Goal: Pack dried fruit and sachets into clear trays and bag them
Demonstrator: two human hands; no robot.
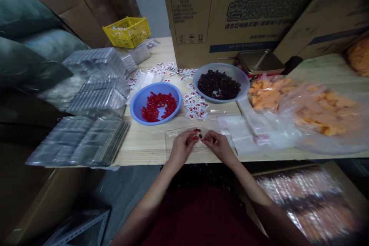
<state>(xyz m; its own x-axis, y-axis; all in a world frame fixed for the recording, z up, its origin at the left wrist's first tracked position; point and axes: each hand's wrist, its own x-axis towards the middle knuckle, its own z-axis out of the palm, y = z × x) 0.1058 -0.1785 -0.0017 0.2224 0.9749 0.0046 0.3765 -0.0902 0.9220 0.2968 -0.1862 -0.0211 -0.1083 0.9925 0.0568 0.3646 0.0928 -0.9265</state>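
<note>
Clear plastic tray (170,139) is set on the counter (144,144) directly beneath both grips, its left end exposed beside the left grip (183,145). A few small red pieces (196,130) and dark pieces (200,136) can be seen at and between the fingertips of the left grip and the right grip (218,145). The fingertips of each grip appear drawn near together over the tray, but whether either is fully closed, or closed on a piece, cannot be told.

Beyond the left grip and to its left, a blue bowl (136,104) is seen, with a heap of red pieces in it. Straight beyond the right grip, a pale bowl (245,80) is partly filled with dark pieces. Small printed packets (196,108) are scattered between the bowls, beyond the gap between the grips. Just to the right of the right grip, white sheets (239,128) are laid flat; farther right, orange pieces are contained in clear bags (331,109). Well to the left of the left grip, clear plastic containers (96,134) are stacked, and beyond them a yellow basket (138,32) is placed.
</note>
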